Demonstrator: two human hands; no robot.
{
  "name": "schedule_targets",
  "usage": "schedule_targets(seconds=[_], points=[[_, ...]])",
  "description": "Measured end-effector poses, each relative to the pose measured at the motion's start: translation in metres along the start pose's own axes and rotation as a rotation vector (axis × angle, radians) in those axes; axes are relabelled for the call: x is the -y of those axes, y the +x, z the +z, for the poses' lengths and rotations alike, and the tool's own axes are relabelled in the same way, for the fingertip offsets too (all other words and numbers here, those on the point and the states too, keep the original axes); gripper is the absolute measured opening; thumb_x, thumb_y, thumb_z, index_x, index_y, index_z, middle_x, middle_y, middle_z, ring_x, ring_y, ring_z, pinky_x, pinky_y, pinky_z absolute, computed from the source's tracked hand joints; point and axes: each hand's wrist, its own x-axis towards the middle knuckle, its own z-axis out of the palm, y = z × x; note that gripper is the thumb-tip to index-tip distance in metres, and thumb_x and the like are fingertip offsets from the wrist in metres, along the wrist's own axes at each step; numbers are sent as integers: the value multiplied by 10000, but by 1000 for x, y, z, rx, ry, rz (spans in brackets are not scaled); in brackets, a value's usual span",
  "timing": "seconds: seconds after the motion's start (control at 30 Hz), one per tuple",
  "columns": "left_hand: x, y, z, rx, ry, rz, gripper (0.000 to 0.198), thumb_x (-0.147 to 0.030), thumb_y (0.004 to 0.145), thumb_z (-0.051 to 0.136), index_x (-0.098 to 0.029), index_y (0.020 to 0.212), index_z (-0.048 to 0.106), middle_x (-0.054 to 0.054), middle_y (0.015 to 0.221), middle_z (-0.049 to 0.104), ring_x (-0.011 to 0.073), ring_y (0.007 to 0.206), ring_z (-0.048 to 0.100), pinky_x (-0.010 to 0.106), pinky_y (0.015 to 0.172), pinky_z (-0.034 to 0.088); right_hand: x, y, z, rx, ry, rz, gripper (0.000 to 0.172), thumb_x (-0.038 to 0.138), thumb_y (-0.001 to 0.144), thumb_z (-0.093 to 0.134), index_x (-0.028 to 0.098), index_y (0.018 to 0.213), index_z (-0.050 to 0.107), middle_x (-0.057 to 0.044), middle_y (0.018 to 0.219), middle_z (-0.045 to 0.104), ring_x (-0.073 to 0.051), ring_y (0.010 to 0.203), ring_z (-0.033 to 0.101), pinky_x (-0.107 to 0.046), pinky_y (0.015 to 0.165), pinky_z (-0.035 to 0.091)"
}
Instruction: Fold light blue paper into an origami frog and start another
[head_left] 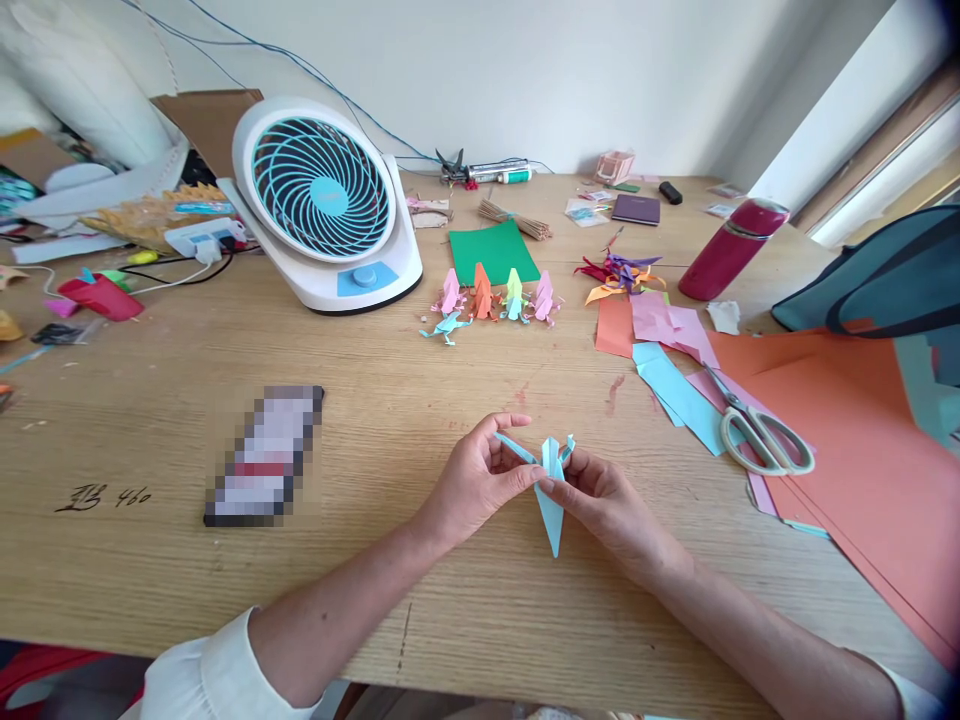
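Between my two hands is a light-blue folded paper figure (pixel 553 505), an origami piece with a long point hanging down and thin folded arms sticking out at either side. My left hand (pixel 484 475) pinches it at the middle from the left, thumb on the front. From the other side my right hand (pixel 611 505) grips it, thumb also near the middle. The fingertips behind the paper are partly hidden. Beyond the hands stand several small folded paper figures in pink, orange (pixel 482 292) and green, with a light-blue one (pixel 448 327) lying in front.
A white fan (pixel 322 200) stands at the back left, a phone-like pixelated object (pixel 266 455) nearer. Scissors (pixel 761 435) lie right on blue paper (pixel 679 395) and orange sheets (pixel 862 450). A red bottle (pixel 731 250), teal bag (pixel 877 275) and green paper (pixel 495 252) are farther back.
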Motion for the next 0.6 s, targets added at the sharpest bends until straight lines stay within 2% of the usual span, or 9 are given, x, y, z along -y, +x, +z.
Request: schedule_targets(seconds=[0.1,0.23,0.4,0.5,0.6], points=[[-1,0,-1,-8,15,67,417,-262,789,716,-164,1156,546,-14,807,621,113,767,598,237,740,485,-2,0,-1,-36,-22,0,345,492,770,743,185,821,595,-5,801,576,-155,776,500,-272,722,409],[1,1,-3,-50,127,117,252,-223,827,649,-179,1070,601,-24,776,591,95,725,562,205,691,466,-1,-1,0,-30,-49,-38,327,481,800,711,179,846,594,5,790,535,-143,749,461,-260,689,397],[4,-3,0,-66,303,150,204,-167,813,625,-193,1015,608,-10,829,614,101,714,584,207,663,486,7,-2,4,-69,-134,-43,361,479,750,743,170,745,557,35,679,419,-114,643,348,-246,592,313],[1,-5,2,-81,367,250,197,-138,806,616,-188,995,591,-5,832,615,117,771,617,216,714,512,4,-1,4,-111,-137,-19,386,481,733,751,184,705,507,37,665,407,-113,630,332,-252,577,280],[-4,-5,-3,-1,439,391,211,-82,810,570,-187,992,589,9,907,655,128,864,644,225,801,514,-1,0,1,-149,-146,-9,381,503,756,720,188,721,508,34,672,407,-117,634,330,-256,571,268]])
